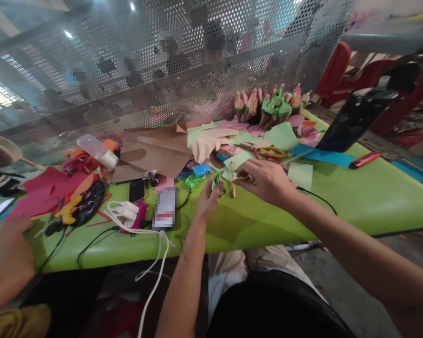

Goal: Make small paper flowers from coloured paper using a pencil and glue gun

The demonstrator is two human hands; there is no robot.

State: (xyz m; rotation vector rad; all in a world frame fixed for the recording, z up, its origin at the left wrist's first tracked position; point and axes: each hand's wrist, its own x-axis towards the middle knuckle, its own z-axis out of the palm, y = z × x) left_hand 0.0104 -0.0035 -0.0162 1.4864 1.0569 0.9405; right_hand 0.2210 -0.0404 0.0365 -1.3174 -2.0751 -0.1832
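My left hand (210, 201) is closed around a curled piece of green paper (217, 179) near the middle of the green table. To its right, my right hand (268, 180) reaches in with its fingers pinched together. A thin yellowish bit shows at those fingertips, too small to name. Between the hands lies a slim wooden pencil-like stick (233, 183), just left of the right fingertips; whether they touch it I cannot tell. Behind the hands are loose sheets of light green paper (282, 135) and a crumpled cream paper (204, 146).
Paper ice-cream cones (278, 105) stand at the back by a perforated metal screen (127, 89). A dark tumbler (354, 117) is at right, near a red box cutter (366, 159). Phones, a white cable (155, 291) and a fan-like black coil (91, 202) lie left, beside another person's hand (12, 253).
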